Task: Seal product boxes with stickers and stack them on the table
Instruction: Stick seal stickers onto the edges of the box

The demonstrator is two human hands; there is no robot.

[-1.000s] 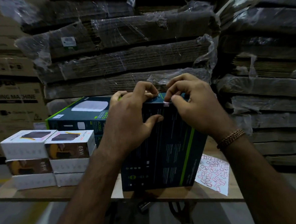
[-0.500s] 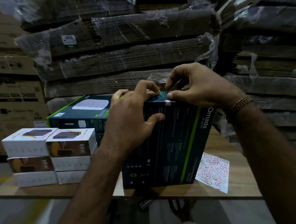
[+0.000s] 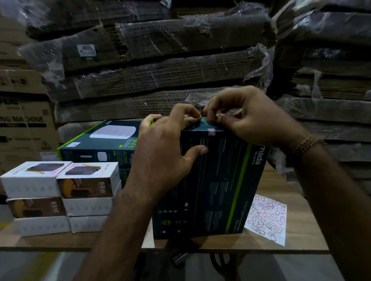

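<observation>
While the tall dark blue-green cardboard box with a green stripe [image 3: 206,182] stands upright on the brown wooden worktop [image 3: 294,238], both hands work at its top edge. The left hand [image 3: 166,154] grips the box, fingers [image 3: 185,112] curled over the top and thumb pressed on the front. The right hand [image 3: 250,119] has its fingers bent, pinching at the top edge just by a small pink and white sticker [image 3: 211,131] (it folds over the corner). A white sheet of red stickers [image 3: 266,220] lies to the right of the box. Two more dark boxes [image 3: 100,145] are stacked behind it. Small white boxes [image 3: 59,195] sit stacked on the left.
</observation>
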